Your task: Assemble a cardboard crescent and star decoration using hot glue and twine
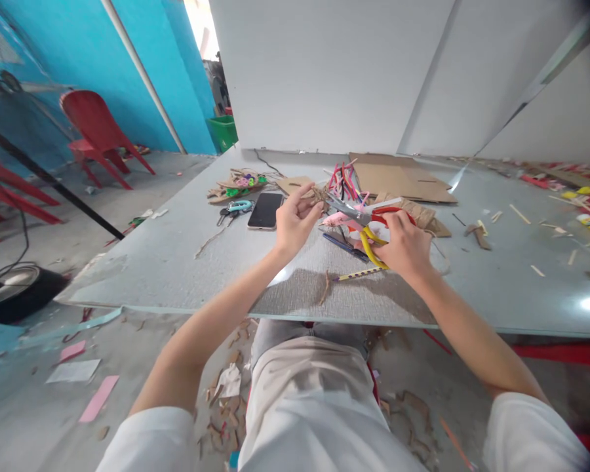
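My right hand [407, 246] is closed on the handles of a pair of scissors [361, 215], one handle red and one yellow. The blades point left, toward my left hand [297, 219]. Between its fingertips my left hand pinches a small brown twine piece [318, 195], close to the blade tips. Under and beside the scissors lie a pink item, a dark blue pen [343, 245] and a patterned pencil [361, 274]. A black phone [266, 211] rests just left of my left hand.
Behind the hands are pink and red pipe cleaners [343, 180] and cardboard sheets [400, 177]. Keys [236, 208] and a decorated brown piece [236, 185] lie at the left. Scraps and sticks [520, 214] are scattered at the right. A red chair [96, 124] stands beyond the table.
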Motion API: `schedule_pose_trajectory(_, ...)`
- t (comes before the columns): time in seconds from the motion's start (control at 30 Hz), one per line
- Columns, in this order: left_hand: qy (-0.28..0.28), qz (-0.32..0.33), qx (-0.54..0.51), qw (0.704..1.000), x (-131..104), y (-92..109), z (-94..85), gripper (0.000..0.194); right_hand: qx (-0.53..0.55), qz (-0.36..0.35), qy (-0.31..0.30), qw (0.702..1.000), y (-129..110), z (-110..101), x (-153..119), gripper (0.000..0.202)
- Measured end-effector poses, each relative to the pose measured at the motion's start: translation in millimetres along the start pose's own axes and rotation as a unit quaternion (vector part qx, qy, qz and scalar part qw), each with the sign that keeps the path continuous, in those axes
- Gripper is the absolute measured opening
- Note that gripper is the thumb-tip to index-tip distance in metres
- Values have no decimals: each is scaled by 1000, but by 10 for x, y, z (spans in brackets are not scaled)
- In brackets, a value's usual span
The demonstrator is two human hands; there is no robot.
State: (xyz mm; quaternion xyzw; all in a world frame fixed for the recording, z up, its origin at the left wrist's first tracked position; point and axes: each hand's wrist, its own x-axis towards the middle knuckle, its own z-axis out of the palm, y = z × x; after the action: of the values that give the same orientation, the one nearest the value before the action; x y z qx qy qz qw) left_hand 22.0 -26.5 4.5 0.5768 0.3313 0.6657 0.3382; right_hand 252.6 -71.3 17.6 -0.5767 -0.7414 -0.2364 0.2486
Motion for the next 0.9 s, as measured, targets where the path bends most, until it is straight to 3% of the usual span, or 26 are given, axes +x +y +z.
schedule_pose_trajectory(0.9,-24,-40,-19,999,24,10,5,43,17,-8,-29,999,10,30,-6,62)
